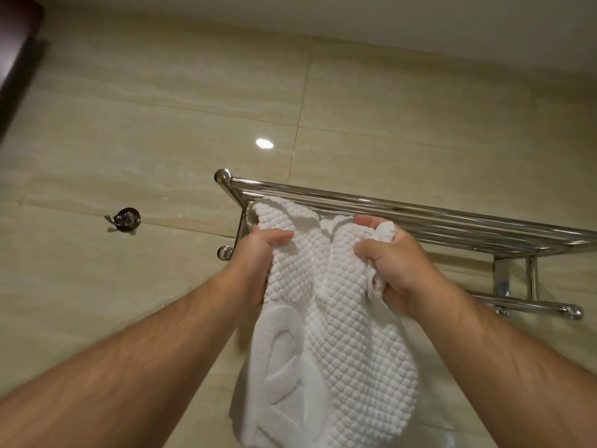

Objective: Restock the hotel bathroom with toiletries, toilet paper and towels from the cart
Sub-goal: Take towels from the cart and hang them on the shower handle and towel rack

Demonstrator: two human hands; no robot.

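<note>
- Left forearm: bare, nearest the lens, extended up and forward from the lower left corner so that the rack can be reached.
- Dark edge: seen at the upper left corner; what it belongs to cannot be told.
- Wall hook: dark metal, fixed to the beige tiled wall, well apart from the rack; nothing is hung on it.
- Left hand: fingers curled tightly round a bunched fold of the towel's left side, just below the rack's left end.
- Towel: white, with a raised pebbled weave and a smooth figured band lower down. The upper edge is held up to the front bars of the rack and the rest hangs loose between the arms. It is judged to be gripped at two points so that it can be spread and fed over a bar; it is not yet draped.
- Right hand: closed on the towel's right side, a tuft of cloth showing above the knuckles, level with the other hand so the edge is kept even.
- Towel rack: chromed tube shelf mounted on the wall, with a lower rail beneath at the right; no other linen is seen on it.
- Right forearm: bare, entering from the lower right.
</note>
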